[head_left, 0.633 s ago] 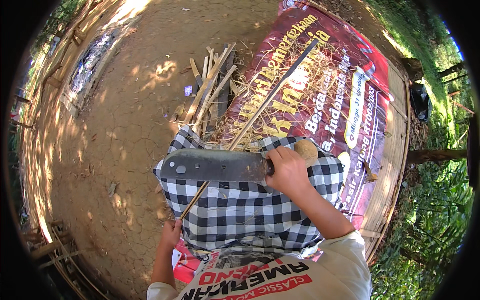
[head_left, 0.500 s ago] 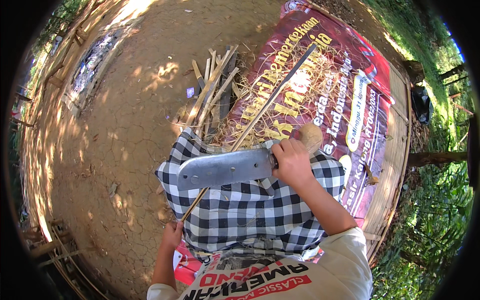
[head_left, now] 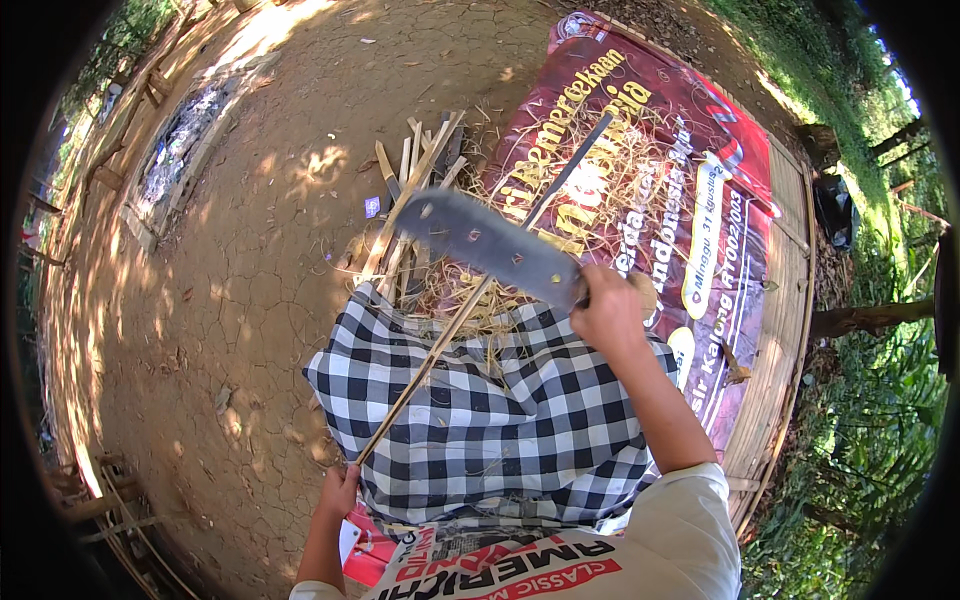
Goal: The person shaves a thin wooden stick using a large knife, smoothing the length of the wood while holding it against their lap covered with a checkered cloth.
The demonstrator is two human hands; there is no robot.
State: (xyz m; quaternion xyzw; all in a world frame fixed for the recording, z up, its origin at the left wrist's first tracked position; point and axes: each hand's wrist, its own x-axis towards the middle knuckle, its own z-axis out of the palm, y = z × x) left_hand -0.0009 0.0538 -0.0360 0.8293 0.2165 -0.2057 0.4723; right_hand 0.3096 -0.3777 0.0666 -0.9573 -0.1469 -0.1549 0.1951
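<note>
In my right hand [head_left: 612, 315] is a broad-bladed cleaver [head_left: 490, 248], gripped at its rounded wooden handle, with the blade slanting up to the left. The blade lies across a long, thin bamboo strip [head_left: 425, 368] in this view; I cannot tell whether they touch. My left hand [head_left: 340, 490] pinches the strip's near end at the left of my lap. From there the strip runs diagonally away over a black-and-white checked cloth [head_left: 480, 430] on my lap. Its dark far end reaches over pale, curly shavings [head_left: 640, 165].
A dark red printed banner [head_left: 735, 290] lies under the shavings, on a bamboo platform [head_left: 780, 330] to the right. Several split bamboo pieces [head_left: 408, 165] are heaped beyond my knees. Cracked bare earth [head_left: 220, 300] stretches left, with a small purple packet [head_left: 372, 207] on it.
The cleaver has moved forward, away from my lap, and its tip has swung up and away; its blade is now blurred. The strip's far end has shifted slightly nearer. My left hand keeps its grip.
</note>
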